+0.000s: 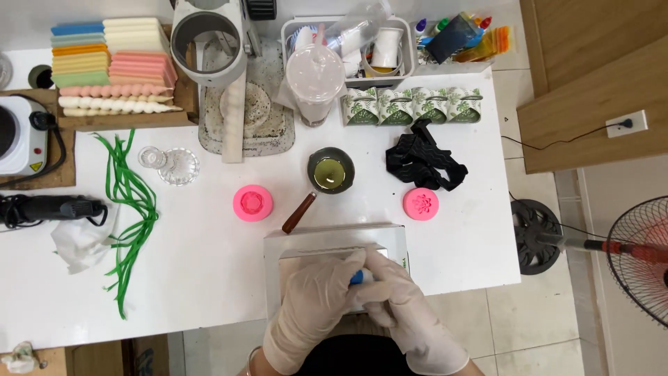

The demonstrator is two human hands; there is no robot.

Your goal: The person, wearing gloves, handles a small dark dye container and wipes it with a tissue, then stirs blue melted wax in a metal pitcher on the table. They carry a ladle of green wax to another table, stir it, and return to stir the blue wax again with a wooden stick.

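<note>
Both my hands wear pale gloves and meet over an open white box (334, 240) at the table's near edge. My left hand (313, 306) and my right hand (407, 306) are closed together on a small blue object (357, 277), mostly hidden by the fingers. Just beyond the box stands a small dark pot (331, 170) with yellowish liquid and a brown handle (299, 212). A pink round mould (252, 203) lies to the left of the pot, another pink mould (421, 204) to the right.
White table (209, 264) with green strips (129, 202), a crumpled tissue (80, 244), a heat gun (49, 207), a hot plate (17, 136), glass holders (177, 166), stacked coloured wax sheets (111, 52), a black cloth (424, 163), small patterned boxes (410, 106), a lidded cup (314, 80). A fan (637, 257) stands right.
</note>
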